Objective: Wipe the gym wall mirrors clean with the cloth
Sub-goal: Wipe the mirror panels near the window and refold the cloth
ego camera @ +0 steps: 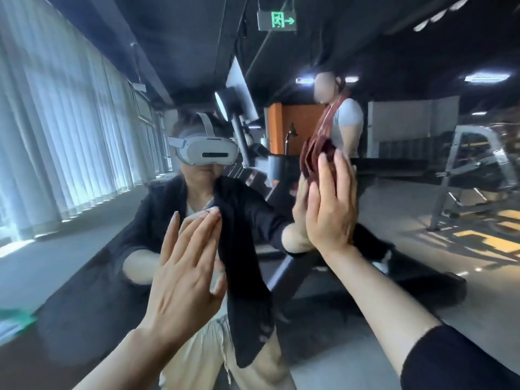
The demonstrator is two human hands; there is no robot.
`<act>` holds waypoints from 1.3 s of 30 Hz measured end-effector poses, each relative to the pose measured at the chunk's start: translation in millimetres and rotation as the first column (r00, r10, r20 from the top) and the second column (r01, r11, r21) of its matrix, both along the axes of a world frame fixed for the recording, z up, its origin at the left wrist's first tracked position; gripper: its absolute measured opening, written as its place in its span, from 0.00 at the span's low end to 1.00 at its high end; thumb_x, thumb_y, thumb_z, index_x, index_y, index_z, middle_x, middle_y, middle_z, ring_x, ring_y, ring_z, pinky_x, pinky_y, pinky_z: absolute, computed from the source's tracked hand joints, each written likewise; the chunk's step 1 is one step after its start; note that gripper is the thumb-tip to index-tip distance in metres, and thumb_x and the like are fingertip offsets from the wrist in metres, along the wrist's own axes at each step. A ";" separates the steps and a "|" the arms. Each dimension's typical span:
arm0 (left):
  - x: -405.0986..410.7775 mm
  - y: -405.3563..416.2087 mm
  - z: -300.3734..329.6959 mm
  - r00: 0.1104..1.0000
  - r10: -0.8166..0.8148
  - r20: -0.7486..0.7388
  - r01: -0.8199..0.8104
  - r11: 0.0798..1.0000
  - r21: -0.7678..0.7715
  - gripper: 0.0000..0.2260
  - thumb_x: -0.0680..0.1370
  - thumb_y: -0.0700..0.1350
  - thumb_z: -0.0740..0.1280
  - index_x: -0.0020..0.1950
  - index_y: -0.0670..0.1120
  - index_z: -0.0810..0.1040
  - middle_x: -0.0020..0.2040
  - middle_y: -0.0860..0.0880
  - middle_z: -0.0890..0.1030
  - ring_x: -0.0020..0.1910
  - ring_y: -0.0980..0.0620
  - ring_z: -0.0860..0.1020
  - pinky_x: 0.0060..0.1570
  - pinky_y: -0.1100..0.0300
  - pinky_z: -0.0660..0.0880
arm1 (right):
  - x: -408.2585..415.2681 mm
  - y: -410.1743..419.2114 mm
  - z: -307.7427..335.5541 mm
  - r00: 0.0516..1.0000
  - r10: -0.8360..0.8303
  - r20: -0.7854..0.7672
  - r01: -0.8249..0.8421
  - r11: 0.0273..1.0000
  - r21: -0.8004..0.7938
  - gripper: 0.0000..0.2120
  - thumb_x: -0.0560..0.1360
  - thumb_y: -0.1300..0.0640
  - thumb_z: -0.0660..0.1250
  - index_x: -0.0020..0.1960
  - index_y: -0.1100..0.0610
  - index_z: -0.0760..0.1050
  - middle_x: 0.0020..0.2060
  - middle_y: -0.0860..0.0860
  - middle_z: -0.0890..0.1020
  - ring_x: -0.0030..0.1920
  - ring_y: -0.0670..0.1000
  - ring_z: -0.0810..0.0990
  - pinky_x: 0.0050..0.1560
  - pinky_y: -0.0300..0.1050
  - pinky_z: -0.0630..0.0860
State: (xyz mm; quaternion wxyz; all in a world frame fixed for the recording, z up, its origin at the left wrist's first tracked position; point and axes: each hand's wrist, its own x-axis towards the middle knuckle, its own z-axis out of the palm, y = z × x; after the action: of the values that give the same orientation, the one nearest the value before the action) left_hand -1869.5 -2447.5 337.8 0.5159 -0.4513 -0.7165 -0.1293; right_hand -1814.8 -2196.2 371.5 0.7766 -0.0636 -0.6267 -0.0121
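Cloth (315, 159) — crumpled, maroon — pressed flat-fingered by right hand (329, 209); left hand (183, 277) splayed on glass.

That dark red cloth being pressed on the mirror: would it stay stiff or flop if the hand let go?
Probably flop: the dark red cloth bunches in soft folds above the right hand, so it looks limp and light. The straight fingers only press it to the mirror, so it would likely slide down the glass once released.

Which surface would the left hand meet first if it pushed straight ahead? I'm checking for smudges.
The left hand, fingers straight, would meet only the reflective glass wall mirror; its fingertips already seem to touch their reflection, though depth is unclear.
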 end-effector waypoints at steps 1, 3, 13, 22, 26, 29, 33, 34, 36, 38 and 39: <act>1.6 6.6 2.7 1.000 -0.006 0.001 0.006 1.000 0.005 0.32 0.71 0.41 0.68 0.75 0.34 0.67 0.75 0.41 0.69 0.75 0.42 0.67 0.75 0.37 0.58 | -6.0 -8.5 19.0 0.997 0.043 -0.060 -0.050 0.991 -0.121 0.20 0.84 0.58 0.56 0.71 0.66 0.73 0.70 0.66 0.72 0.72 0.64 0.70 0.75 0.57 0.64; 4.3 20.0 5.4 1.000 -0.014 0.003 0.014 1.000 0.016 0.31 0.72 0.40 0.67 0.74 0.34 0.68 0.74 0.40 0.69 0.75 0.42 0.67 0.75 0.36 0.58 | -18.0 -34.7 24.5 0.994 0.103 -0.045 -0.108 0.988 -0.113 0.20 0.83 0.60 0.57 0.71 0.67 0.72 0.71 0.67 0.71 0.73 0.65 0.68 0.76 0.56 0.62; 13.7 62.2 15.4 0.998 -0.038 -0.043 0.034 0.995 -0.093 0.35 0.69 0.41 0.68 0.75 0.35 0.67 0.76 0.41 0.67 0.76 0.43 0.65 0.76 0.37 0.55 | 21.5 55.3 -33.9 0.999 -0.033 -0.011 0.030 0.974 -0.224 0.20 0.84 0.57 0.55 0.72 0.66 0.71 0.71 0.66 0.70 0.72 0.65 0.69 0.70 0.62 0.69; 17.5 79.0 38.6 0.995 -0.033 -0.090 0.028 0.998 -0.059 0.35 0.69 0.43 0.73 0.74 0.36 0.69 0.74 0.42 0.70 0.75 0.44 0.67 0.73 0.35 0.60 | 5.9 14.9 -51.0 0.956 0.014 0.294 -0.119 0.932 0.343 0.24 0.80 0.61 0.63 0.76 0.60 0.66 0.75 0.60 0.66 0.77 0.61 0.65 0.75 0.58 0.64; 16.1 71.4 62.8 0.993 0.035 -0.109 -0.043 0.997 -0.068 0.34 0.69 0.46 0.70 0.74 0.36 0.69 0.75 0.42 0.70 0.75 0.44 0.67 0.74 0.36 0.58 | 10.5 48.9 25.4 0.999 0.021 -0.030 -0.024 0.995 -0.100 0.20 0.83 0.58 0.57 0.73 0.64 0.70 0.72 0.65 0.70 0.73 0.63 0.69 0.72 0.62 0.68; 13.7 63.0 89.8 0.993 0.084 -0.085 -0.082 0.996 0.020 0.36 0.68 0.46 0.73 0.74 0.37 0.70 0.74 0.42 0.71 0.74 0.44 0.67 0.76 0.38 0.55 | -0.3 20.6 90.1 0.980 0.057 -0.190 -0.118 0.936 -0.330 0.22 0.83 0.58 0.56 0.74 0.65 0.69 0.72 0.66 0.68 0.72 0.65 0.67 0.73 0.61 0.65; 6.9 44.7 112.8 0.989 0.131 -0.063 -0.123 0.985 0.120 0.37 0.68 0.48 0.75 0.74 0.36 0.69 0.72 0.40 0.72 0.73 0.42 0.67 0.77 0.41 0.51 | -24.8 -47.6 73.8 0.987 0.124 0.099 -0.140 0.975 0.171 0.20 0.81 0.64 0.61 0.73 0.66 0.69 0.72 0.67 0.69 0.75 0.65 0.65 0.76 0.57 0.63; 6.1 40.0 116.2 0.989 0.138 -0.051 -0.130 0.982 0.134 0.37 0.68 0.48 0.75 0.74 0.36 0.69 0.72 0.40 0.72 0.73 0.42 0.67 0.78 0.41 0.51 | -25.2 -49.5 65.2 0.975 0.115 0.191 -0.168 0.943 0.287 0.21 0.80 0.65 0.63 0.73 0.66 0.70 0.72 0.66 0.69 0.75 0.65 0.65 0.76 0.58 0.64; 4.4 30.1 120.8 0.986 0.161 -0.032 -0.155 0.977 0.144 0.36 0.69 0.49 0.73 0.74 0.37 0.69 0.72 0.41 0.71 0.73 0.43 0.67 0.78 0.42 0.49 | -18.1 -26.7 68.5 0.976 0.065 0.208 -0.141 0.918 0.371 0.20 0.81 0.64 0.62 0.73 0.65 0.71 0.72 0.65 0.70 0.74 0.64 0.67 0.76 0.58 0.64; 1.4 17.9 123.7 0.982 0.187 -0.016 -0.183 0.972 0.149 0.36 0.70 0.50 0.72 0.75 0.37 0.68 0.73 0.42 0.71 0.74 0.44 0.66 0.78 0.43 0.48 | -10.1 3.1 89.6 0.999 0.030 0.035 -0.036 0.984 0.174 0.20 0.82 0.61 0.59 0.72 0.66 0.71 0.72 0.65 0.70 0.73 0.64 0.68 0.76 0.57 0.63; -0.6 11.0 124.7 0.981 0.193 -0.008 -0.190 0.969 0.157 0.36 0.70 0.50 0.72 0.75 0.38 0.68 0.73 0.42 0.71 0.74 0.44 0.66 0.78 0.43 0.48 | -6.8 14.2 105.4 0.997 0.035 -0.067 -0.036 0.999 -0.010 0.21 0.82 0.60 0.58 0.73 0.65 0.70 0.73 0.65 0.69 0.73 0.64 0.67 0.75 0.57 0.62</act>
State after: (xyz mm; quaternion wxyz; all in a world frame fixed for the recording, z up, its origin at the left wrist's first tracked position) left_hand -1870.1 -2436.6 462.5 0.5678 -0.3399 -0.7384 -0.1295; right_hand -1821.6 -2182.0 476.9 0.7968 -0.0574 -0.6015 0.0075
